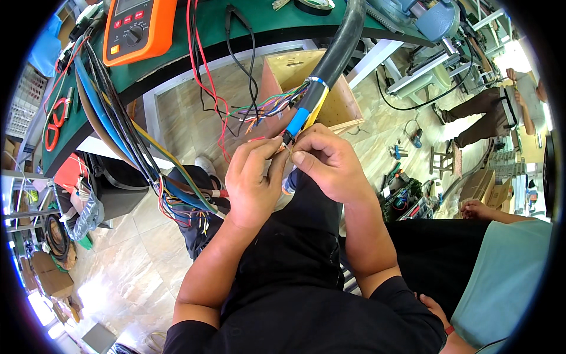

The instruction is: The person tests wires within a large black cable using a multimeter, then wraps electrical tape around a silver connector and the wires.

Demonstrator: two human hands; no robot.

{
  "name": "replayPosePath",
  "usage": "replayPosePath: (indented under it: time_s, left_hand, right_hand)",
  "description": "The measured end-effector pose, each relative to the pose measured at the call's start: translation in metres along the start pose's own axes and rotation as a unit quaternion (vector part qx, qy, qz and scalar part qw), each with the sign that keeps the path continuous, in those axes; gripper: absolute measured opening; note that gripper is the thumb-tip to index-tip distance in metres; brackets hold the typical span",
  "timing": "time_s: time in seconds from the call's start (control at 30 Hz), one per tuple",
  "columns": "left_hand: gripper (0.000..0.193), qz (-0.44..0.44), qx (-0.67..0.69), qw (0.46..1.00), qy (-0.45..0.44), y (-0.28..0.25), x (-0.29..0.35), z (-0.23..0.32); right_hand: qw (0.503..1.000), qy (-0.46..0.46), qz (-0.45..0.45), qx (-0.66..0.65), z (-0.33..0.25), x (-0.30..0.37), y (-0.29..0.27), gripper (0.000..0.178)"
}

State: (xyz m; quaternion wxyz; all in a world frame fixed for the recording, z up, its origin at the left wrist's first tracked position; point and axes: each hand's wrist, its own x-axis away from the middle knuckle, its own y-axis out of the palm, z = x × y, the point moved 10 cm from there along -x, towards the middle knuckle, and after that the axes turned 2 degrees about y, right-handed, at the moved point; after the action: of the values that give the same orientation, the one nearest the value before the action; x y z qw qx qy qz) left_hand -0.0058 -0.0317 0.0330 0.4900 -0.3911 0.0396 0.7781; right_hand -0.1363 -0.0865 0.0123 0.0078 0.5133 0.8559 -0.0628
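Note:
Above my lap, both hands meet at the stripped end of a thick black cable [341,50] that hangs over the bench edge. My left hand [253,177] pinches a thin wire, fingertips pressed together beside the blue conductor [299,120]. Close against it, my right hand [330,162] is also closed, thumb and forefinger on the fine wire's end; the fingers partly hide it. A yellow conductor [317,107] runs just above my right hand. Several thin coloured wires [274,102] fan out leftward from the cable. Red test leads [221,121] dangle close to my left hand.
An orange meter [140,35] and red-handled scissors [55,125] lie on the green bench [194,41]. Below stands a wooden box [348,112]. Another cable bundle [127,138] drops at left. A co-worker in a pale green shirt [501,283] sits close at right, near an open toolbox [401,200].

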Motion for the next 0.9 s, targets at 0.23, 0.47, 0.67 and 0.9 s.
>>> replayPosePath:
  time_s: [0.23,0.47,0.67,0.9]
  left_hand:
    - [0.024,0.003,-0.002,1.000,0.005,-0.001,-0.002,0.002]
    - [0.025,0.005,0.001,1.000,0.005,-0.002,-0.001,0.000]
    - [0.025,0.004,0.014,1.000,0.001,-0.003,-0.002,0.001]
    - [0.024,-0.004,0.038,0.999,-0.036,-0.002,-0.002,-0.003]
  right_hand:
    - [1.000,0.019,0.000,0.013,0.001,-0.001,0.000,0.009]
    - [0.997,0.050,0.041,0.038,-0.005,0.001,-0.003,0.012]
    - [0.997,0.036,0.042,0.057,-0.015,0.000,0.002,0.010]
    - [0.994,0.012,0.029,0.106,-0.021,-0.002,0.004,0.010]
